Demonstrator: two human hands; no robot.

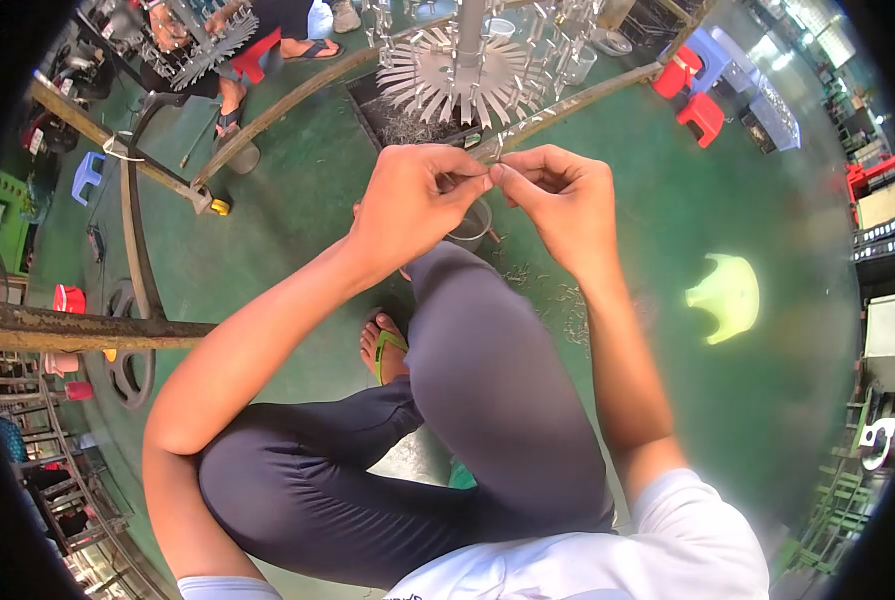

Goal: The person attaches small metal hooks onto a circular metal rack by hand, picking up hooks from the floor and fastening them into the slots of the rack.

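Note:
My left hand (412,195) and my right hand (564,198) meet above my raised knee, fingertips nearly touching. Both are closed in a pinch. A thin, pale sliver (499,146) shows just above the fingertips; what exactly the fingers hold is too small to make out. Right beyond the hands stands a metal rack (417,75) with flat, radiating fins around a central post, and many small metal pieces hang about it. Beneath it lies a dark tray (375,118) with a heap of thin metal bits.
Wooden bars (297,105) frame the rack. A bucket (475,222) stands under my hands, and thin scraps (567,305) litter the green floor. Across the rack's left side, another person's sandalled foot (310,48) shows. A yellow-green stool (732,298) is at right, red stools (702,118) farther back.

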